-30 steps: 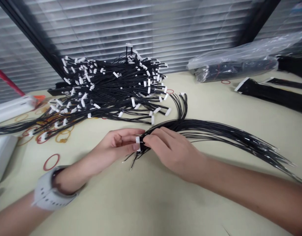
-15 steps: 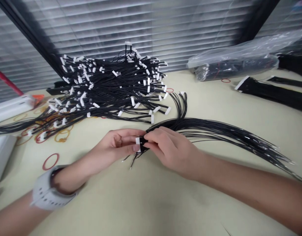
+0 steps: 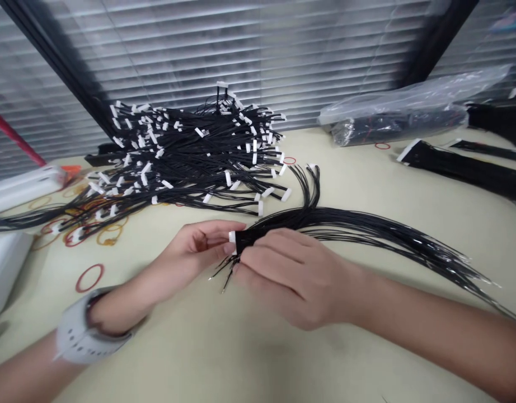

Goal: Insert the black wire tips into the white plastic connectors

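Observation:
Between the thumb and fingers of my left hand point(image 3: 199, 246) is a white connector point(image 3: 231, 242) with a flat row of black wires running out of it to the right. My right hand point(image 3: 295, 274) is closed just right of the connector, its fingertips at the loose wire ends point(image 3: 225, 280), which have small metal tips. What exactly it pinches is partly hidden, but black wires are at its fingers. Behind my right hand a long bundle of black wires point(image 3: 367, 221) curves over the table to the right, its bare tips fanned out.
A big heap of black cables with white connectors point(image 3: 191, 145) lies at the back left. Rubber bands point(image 3: 90, 278) are scattered at left. A plastic-wrapped bundle point(image 3: 379, 126) and flat black cable bundles point(image 3: 455, 165) lie at right on the table point(image 3: 241, 352). Blinds stand behind.
My right hand has moved down and slightly nearer to me, off the wires beside the connector to the loose wire ends. My left hand keeps holding the connector. The view has tilted slightly.

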`<state>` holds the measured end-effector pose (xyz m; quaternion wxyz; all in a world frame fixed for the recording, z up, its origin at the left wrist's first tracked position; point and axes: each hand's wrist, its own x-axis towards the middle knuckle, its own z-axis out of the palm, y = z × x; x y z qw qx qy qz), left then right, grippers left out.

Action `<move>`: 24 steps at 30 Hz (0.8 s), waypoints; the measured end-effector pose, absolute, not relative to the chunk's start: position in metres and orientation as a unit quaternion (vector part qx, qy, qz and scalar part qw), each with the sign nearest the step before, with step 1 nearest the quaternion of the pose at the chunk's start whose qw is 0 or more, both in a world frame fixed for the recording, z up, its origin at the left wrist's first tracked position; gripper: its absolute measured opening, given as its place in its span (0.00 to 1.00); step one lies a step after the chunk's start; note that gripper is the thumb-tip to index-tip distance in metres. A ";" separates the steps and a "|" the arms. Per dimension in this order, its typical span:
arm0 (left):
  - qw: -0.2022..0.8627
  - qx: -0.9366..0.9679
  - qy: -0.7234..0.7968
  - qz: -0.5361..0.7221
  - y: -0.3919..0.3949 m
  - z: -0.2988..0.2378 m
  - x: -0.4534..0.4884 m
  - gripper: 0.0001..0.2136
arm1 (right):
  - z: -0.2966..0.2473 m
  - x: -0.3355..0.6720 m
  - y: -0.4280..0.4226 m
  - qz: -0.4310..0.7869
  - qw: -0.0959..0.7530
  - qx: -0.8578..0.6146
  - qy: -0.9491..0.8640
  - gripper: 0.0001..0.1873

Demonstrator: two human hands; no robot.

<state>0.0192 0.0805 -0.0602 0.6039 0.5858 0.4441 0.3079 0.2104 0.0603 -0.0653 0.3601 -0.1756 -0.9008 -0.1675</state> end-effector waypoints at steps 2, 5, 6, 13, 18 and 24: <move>0.598 0.572 0.466 0.313 0.083 -0.063 0.016 0.12 | -0.068 0.212 0.059 -0.144 0.257 -0.205 -0.933 0.11; 0.583 0.551 0.501 0.325 0.087 -0.065 0.013 0.13 | -0.074 0.215 0.063 -0.100 0.144 -0.259 -0.950 0.16; 0.577 0.546 0.510 0.331 0.088 -0.065 0.012 0.14 | -0.075 0.216 0.066 -0.087 0.134 -0.268 -0.950 0.16; 0.570 0.539 0.524 0.330 0.087 -0.063 0.015 0.15 | -0.077 0.221 0.074 -0.061 0.135 -0.294 -0.944 0.08; 0.557 0.538 0.542 0.327 0.087 -0.065 0.015 0.16 | -0.083 0.217 0.078 -0.048 0.192 -0.326 -0.924 0.10; 0.560 0.536 0.531 0.342 0.086 -0.065 0.016 0.15 | -0.080 0.214 0.080 0.100 0.263 -0.435 -0.855 0.05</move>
